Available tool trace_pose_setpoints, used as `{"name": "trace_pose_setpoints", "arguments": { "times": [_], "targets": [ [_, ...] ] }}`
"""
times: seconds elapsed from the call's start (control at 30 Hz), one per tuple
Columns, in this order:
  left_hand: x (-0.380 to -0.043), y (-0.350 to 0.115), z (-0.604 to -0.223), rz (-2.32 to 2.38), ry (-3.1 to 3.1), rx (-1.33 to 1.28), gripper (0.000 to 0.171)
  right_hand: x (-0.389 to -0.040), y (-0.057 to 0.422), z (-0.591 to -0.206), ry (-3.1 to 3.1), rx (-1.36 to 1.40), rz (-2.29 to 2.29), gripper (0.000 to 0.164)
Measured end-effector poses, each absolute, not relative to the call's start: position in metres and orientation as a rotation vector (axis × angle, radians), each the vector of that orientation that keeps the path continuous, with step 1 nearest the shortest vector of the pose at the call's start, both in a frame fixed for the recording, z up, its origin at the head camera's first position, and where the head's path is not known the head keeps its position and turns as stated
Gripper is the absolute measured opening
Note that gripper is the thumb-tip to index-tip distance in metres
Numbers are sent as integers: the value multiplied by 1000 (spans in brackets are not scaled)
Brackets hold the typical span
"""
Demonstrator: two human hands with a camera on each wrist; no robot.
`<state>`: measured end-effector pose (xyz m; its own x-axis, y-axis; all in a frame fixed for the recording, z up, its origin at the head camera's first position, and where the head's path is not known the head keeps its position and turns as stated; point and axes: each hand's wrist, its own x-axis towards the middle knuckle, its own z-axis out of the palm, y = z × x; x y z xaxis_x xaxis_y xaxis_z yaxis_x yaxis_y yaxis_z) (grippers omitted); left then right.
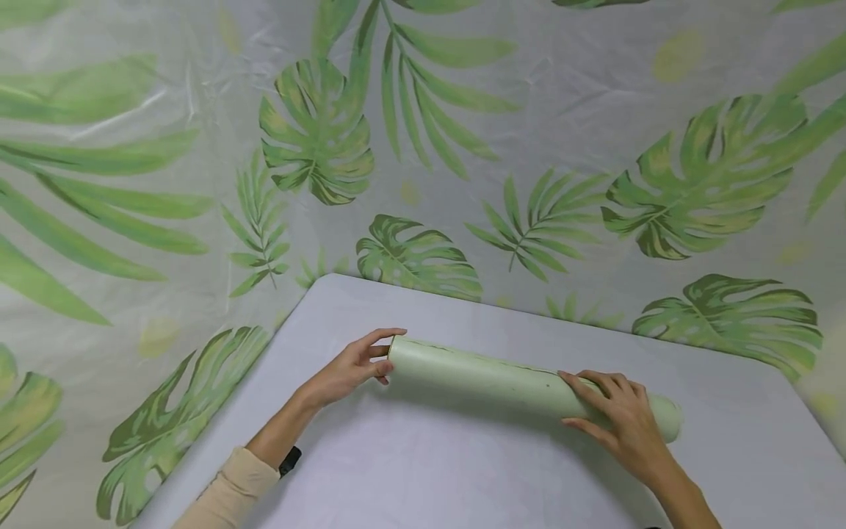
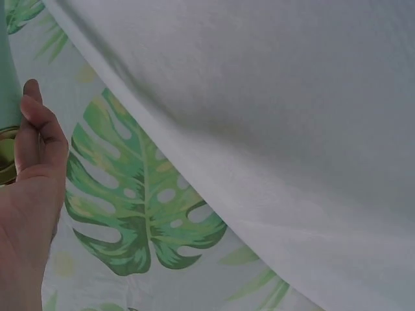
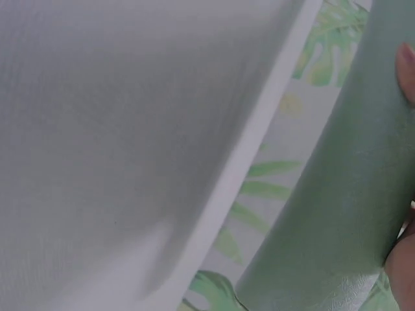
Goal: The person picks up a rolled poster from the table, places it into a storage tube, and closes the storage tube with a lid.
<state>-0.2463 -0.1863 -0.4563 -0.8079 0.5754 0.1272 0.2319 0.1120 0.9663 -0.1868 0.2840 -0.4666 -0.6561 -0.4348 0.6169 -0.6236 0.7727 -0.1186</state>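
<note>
A long pale green roll of sheet material (image 1: 476, 375) is held above the white table, tilted down toward the right. Along its upper side runs a loose, uneven edge. My left hand (image 1: 353, 367) holds its left end, thumb and fingers at the rim. In the left wrist view that hand (image 2: 39, 155) is beside the roll's open end, where a yellowish-brown rim (image 2: 8, 155) shows. Near the other end my right hand (image 1: 621, 415) grips the roll from above. Only parts of the right fingers (image 3: 407, 74) show in the right wrist view, against the roll's green surface (image 3: 331, 188).
Beneath the roll lies a white table (image 1: 423, 470) with rounded far corners. Behind and to the left hangs a pale covering (image 1: 562, 66) printed with green leaves. A dark band (image 1: 289, 461) sits at the left wrist, by a beige sleeve (image 1: 231, 485).
</note>
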Motion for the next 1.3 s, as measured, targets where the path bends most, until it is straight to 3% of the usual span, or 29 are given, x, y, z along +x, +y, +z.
{"name": "trace_pose_setpoints", "arguments": {
  "times": [0.67,1.3],
  "targets": [
    [-246,-184,-445,1645,2191,824,55,-190,289,-469,-2361,780,488,82],
    [-245,-172,-455,1441,2652,896,69,-202,281,-471,-2372,779,454,84]
  ]
}}
